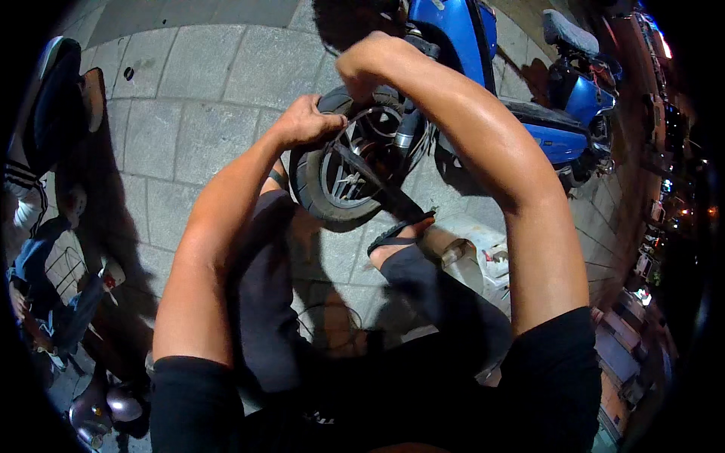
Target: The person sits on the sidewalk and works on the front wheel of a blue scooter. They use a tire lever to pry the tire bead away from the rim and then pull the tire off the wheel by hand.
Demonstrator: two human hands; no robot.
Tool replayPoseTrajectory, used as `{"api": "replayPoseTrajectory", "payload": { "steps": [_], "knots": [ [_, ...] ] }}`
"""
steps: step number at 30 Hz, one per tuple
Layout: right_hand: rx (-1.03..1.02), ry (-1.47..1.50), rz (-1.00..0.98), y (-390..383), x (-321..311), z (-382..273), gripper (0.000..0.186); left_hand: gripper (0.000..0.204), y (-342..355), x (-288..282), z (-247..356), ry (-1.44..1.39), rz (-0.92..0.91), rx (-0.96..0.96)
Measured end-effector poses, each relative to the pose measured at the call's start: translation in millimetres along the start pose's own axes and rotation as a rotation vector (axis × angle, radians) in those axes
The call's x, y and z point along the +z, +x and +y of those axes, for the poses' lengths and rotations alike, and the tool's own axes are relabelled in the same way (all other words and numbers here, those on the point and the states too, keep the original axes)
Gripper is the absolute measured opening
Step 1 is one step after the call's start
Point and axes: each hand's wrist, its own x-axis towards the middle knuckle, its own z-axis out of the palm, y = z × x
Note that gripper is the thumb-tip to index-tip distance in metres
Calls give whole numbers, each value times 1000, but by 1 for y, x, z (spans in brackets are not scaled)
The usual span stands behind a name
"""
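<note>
A scooter wheel with a black tyre and a spoked metal rim lies in front of me, between my feet. My left hand is closed over the tyre's upper left edge, its thumb pointing toward the rim. At the top of the wheel is my right hand, bent downward at the wrist. Its fingers are mostly hidden, so whether they hold anything cannot be made out. A dark flat bar crosses the wheel down toward my right foot. Silver fork tubing stands beside the wheel's right side.
Blue scooter bodywork rises behind the wheel, with another blue scooter to the right. A pale, worn container stands by my right foot. People sit at the left edge. Grey paving covers the ground; a small black ring lies on it.
</note>
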Motion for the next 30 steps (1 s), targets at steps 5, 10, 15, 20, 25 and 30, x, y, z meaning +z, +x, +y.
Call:
{"api": "replayPoseTrajectory", "payload": {
  "steps": [5, 10, 15, 20, 25, 30],
  "knots": [
    [25, 6, 56, 21, 4, -20, 33, 42, 14, -1, -22, -49, 7, 73],
    [88, 191, 462, -43, 91, -25, 22, 38, 21, -11, -32, 45, 0, 56],
    [312, 381, 638, -68, 125, -60, 25, 43, 16, -7, -26, 108, 64, 64],
    [444, 466, 867, -69, 170, -87, 43, 58, 9, -4, -6, 158, 8, 29],
    [558, 821, 919, -50, 226, -125, 49, 62, -4, -5, 8, 130, -32, 74],
    [633, 1240, 960, -7, 268, -164, 53, 60, -13, 1, 17, 118, -42, 141]
  ]
}}
